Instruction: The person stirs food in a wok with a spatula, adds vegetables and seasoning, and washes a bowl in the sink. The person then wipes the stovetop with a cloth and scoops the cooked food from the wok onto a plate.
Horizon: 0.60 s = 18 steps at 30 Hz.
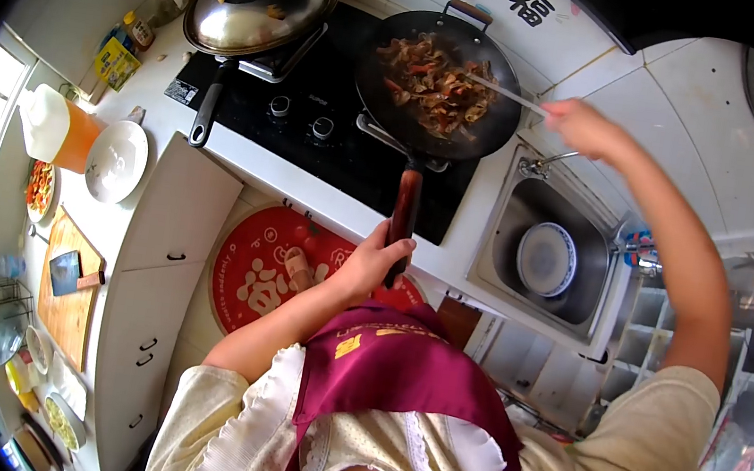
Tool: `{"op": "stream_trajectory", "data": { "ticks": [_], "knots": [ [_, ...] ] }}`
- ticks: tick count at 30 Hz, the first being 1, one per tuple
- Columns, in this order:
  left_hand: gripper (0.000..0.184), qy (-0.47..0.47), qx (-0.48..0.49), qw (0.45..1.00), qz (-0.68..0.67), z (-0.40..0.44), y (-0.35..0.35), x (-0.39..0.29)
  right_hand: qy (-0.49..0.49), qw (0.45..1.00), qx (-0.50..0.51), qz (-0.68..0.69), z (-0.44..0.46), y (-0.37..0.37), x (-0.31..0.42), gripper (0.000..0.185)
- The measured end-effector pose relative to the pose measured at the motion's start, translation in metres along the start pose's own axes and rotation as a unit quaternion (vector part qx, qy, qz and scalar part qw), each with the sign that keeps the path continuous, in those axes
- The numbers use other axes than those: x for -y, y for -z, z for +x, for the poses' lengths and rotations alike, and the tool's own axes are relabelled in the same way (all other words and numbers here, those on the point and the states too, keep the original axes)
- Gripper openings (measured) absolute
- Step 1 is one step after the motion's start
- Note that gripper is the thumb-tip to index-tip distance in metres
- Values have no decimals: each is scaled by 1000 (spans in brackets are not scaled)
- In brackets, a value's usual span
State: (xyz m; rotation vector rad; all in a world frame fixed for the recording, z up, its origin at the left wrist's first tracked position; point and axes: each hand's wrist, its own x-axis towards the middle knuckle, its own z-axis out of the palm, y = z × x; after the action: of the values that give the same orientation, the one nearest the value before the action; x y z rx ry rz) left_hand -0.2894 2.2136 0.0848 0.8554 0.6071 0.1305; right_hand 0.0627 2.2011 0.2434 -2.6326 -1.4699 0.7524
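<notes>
My left hand [377,261] is wrapped round the wooden handle [408,202] of a black wok [497,123]. The wok sits on the right burner of the black gas stove [318,106]. Inside it lies a heap of browned stir-fried meat [435,86] with red pieces among it. From the right, my right hand [583,129] grips the end of a long metal spatula [512,95] that slants down to the left. Its tip reaches into the right part of the food, where its head is hidden.
A lidded pan [264,6] occupies the left burner, its handle jutting forward. The sink [514,244] on the right holds a bowl [546,259]. Along the left counter are a white plate [116,161], an orange-filled jug [63,127], and a cutting board [67,309] with a cleaver [67,274].
</notes>
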Motion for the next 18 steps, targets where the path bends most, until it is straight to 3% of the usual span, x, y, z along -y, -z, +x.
{"op": "stream_trajectory", "data": {
  "ticks": [1, 4, 5, 7, 10, 11, 13, 18],
  "knots": [
    [36, 3, -1, 1000, 2, 1, 1, -1, 141, 984, -52, -96, 15, -29, -26, 36],
    [36, -6, 7, 1000, -12, 1, 4, 1, 106, 975, 58, -185, -24, 24, 17, 36],
    [36, -3, 6, 1000, -9, 0, 4, 1, 15, 984, 105, -140, -44, 58, 37, 37],
    [36, -2, 5, 1000, -4, 1, 3, -1, -75, 948, 146, -272, -69, 113, 78, 34],
    [35, -5, 1, 1000, -6, 0, 2, -2, -39, 915, 182, -357, -64, 115, 104, 33],
    [35, -4, 1, 1000, -8, 1, 2, -3, 76, 897, 193, -391, -37, 103, 84, 34],
    [35, 2, 3, 1000, -16, 1, 2, 0, 113, 926, 160, -323, 1, 72, 73, 35],
    [36, -2, 6, 1000, -11, 0, 5, 1, -31, 964, 148, -219, -14, 109, 64, 36]
  ]
}}
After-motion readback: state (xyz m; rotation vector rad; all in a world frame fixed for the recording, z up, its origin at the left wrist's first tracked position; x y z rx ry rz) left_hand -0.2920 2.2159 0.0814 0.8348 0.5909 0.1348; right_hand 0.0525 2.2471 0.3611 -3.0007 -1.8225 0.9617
